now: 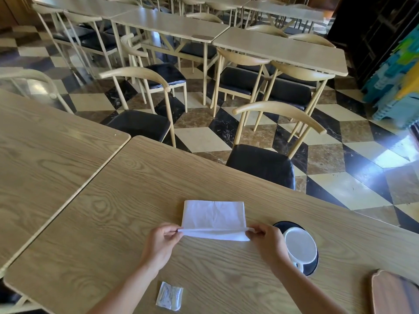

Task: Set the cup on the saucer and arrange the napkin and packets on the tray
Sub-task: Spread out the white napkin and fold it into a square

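A white paper napkin (214, 215) lies on the wooden table (113, 223), its near edge lifted and partly folded over. My left hand (162, 242) pinches the napkin's near left corner and my right hand (266, 242) pinches the near right corner. Just right of my right hand, a white cup (300, 247) stands on a dark saucer (288, 224). Small white packets (169, 299) lie near the table's front edge, between my forearms. A corner of a wooden tray (394, 293) shows at the bottom right.
A second table (45, 143) adjoins on the left. Chairs with black seats (260, 166) stand across the table, and more tables and chairs fill the chequered floor beyond. Stacked blue stools (399, 87) are at the far right.
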Demonstrator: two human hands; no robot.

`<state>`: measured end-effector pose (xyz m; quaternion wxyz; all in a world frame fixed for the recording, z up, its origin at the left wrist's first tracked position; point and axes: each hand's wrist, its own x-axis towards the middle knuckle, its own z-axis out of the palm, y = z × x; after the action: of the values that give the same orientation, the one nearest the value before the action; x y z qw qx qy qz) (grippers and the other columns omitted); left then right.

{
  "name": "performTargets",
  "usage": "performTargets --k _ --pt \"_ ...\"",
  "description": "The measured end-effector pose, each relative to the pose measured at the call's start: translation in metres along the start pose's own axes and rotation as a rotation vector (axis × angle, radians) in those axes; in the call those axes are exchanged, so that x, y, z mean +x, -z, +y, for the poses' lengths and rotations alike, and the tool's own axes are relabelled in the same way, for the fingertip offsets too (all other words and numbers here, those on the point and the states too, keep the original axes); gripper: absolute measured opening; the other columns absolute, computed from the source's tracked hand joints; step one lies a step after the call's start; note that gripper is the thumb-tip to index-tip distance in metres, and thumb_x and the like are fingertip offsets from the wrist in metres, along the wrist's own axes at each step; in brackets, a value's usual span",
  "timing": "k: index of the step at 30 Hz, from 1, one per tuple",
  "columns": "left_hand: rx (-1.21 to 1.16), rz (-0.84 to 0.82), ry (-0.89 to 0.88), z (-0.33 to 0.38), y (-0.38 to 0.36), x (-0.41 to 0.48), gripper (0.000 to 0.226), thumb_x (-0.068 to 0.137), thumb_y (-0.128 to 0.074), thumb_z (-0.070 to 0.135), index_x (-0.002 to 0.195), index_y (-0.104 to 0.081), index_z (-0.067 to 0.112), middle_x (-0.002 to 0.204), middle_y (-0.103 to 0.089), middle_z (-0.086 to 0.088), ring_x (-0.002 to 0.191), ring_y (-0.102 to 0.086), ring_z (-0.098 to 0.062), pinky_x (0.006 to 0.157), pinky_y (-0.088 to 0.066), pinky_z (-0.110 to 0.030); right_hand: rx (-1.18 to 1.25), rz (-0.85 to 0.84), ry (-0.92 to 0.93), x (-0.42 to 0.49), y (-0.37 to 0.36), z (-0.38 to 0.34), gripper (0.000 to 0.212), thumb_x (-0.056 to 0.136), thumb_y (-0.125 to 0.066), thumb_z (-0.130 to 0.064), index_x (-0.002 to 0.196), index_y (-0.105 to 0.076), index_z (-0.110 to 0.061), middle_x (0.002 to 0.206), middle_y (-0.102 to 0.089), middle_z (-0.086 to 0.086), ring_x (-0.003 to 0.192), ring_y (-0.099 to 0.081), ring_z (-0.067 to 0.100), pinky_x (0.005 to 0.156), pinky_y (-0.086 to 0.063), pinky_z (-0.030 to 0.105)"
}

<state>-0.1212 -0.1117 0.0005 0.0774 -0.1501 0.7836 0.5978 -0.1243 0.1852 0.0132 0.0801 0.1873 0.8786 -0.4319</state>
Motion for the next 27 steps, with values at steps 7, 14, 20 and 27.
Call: performTargets --k 7,14,20,27 --pt "-0.016 0.042 0.005 0.009 -0.011 0.037 0.015 0.088 -0.070 0.012 0.083 -0.072 0.026 0.081 -0.076 0.013 0.086 -0.071 -0.001 0.075 -0.052 -0.012 -0.032 -0.031 0.013 0.043 -0.007 -0.019 0.006 0.089 -0.067 -0.024 0.083 -0.068 -0.024 0.075 -0.068 -0.006 0.073 -0.060 0.013 0.057 -0.042 0.020" --pt "0.115 0.093 0.008 0.008 -0.028 0.083 0.006 0.089 -0.069 0.020 0.084 -0.072 0.019 0.083 -0.074 0.003 0.085 -0.070 -0.017 0.082 -0.054 -0.040 -0.159 -0.038 -0.017 0.085 -0.021 -0.018 0.020 0.093 -0.063 -0.032 0.107 -0.066 -0.019 0.090 -0.064 -0.007 0.083 -0.059 0.017 0.060 -0.041 0.025" --pt "0.243 0.178 0.022 0.000 -0.038 0.100 0.012 0.088 -0.068 0.024 0.082 -0.072 0.014 0.067 -0.068 0.010 0.075 -0.068 -0.020 0.073 -0.052 -0.039 -0.290 -0.012 0.043 0.103 -0.034 -0.012 0.011 0.093 -0.062 -0.030 0.094 -0.064 -0.019 0.095 -0.058 -0.005 0.080 -0.057 0.018 0.065 -0.045 0.029" --pt "0.382 0.227 -0.017 -0.008 -0.042 0.112 0.011 0.083 -0.070 0.021 0.072 -0.070 0.018 0.059 -0.061 0.014 0.061 -0.060 -0.011 0.053 -0.042 -0.023 -0.377 -0.004 0.113 0.110 -0.038 -0.013 0.014 0.094 -0.060 -0.026 0.083 -0.054 -0.019 0.088 -0.058 -0.004 0.076 -0.055 0.019 0.063 -0.047 0.032"
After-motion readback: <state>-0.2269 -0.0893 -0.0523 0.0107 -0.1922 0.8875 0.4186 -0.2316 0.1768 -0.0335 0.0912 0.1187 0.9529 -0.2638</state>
